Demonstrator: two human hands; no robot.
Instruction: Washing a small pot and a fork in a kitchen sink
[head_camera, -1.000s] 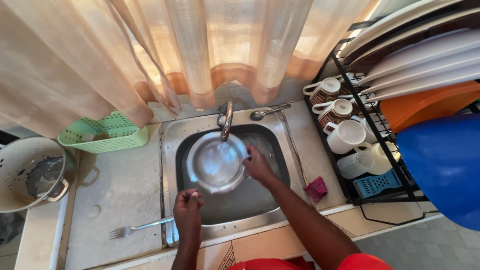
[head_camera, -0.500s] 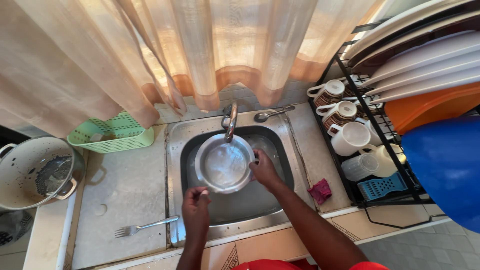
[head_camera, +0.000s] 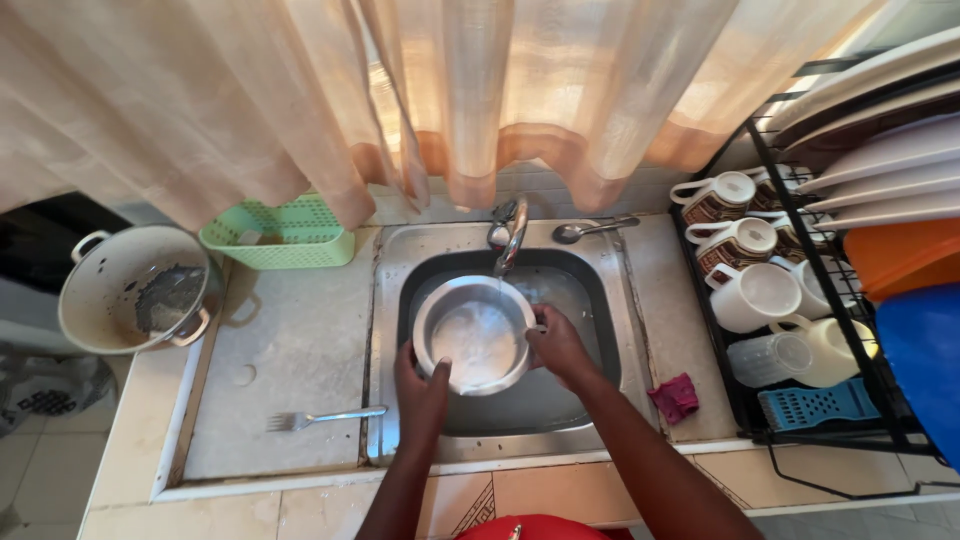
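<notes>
Head view: both hands, left (head_camera: 420, 385) and right (head_camera: 560, 345), clamp steel bowl (head_camera: 475, 335) under tap (head_camera: 510, 232); fork (head_camera: 325, 417) nearby.

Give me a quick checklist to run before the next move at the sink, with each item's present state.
1. Both hands on the bowl: ok. The left hand holds the near rim of the metal bowl and the right hand holds its right side.
2. Bowl under the tap: ok, it sits directly below the spout.
3. Water running: ok, a thin stream reaches the bowl.
4. Bowl inside the sink: ok.
5. Bowl rinsed clean: cannot tell, water and glare cover its inside.
6. Fork out of the way: ok, it lies on the counter left of the sink.
</notes>
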